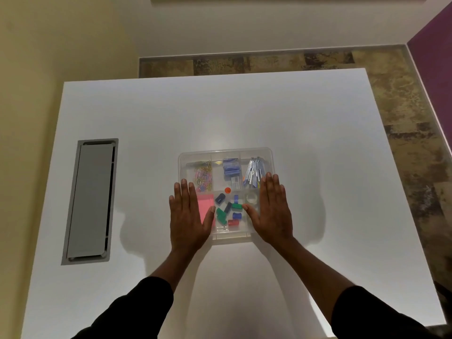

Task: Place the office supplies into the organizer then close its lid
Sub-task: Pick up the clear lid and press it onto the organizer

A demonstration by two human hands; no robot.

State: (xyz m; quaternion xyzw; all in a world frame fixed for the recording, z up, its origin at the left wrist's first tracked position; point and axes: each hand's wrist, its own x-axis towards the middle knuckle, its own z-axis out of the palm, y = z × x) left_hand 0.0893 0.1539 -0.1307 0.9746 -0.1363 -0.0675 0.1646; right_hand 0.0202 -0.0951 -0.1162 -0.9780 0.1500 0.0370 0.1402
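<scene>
At the centre of the frame a clear plastic organizer sits on a white table, its lid down. The left hand and right hand lie flat on the lid, fingers spread, gripping nothing. Through the plastic show paper clips, a pink notepad and coloured clips.

I see the organizer at table centre, my hands flat on its lid at nine and three o'clock, cable hatch far toward nine.
</scene>
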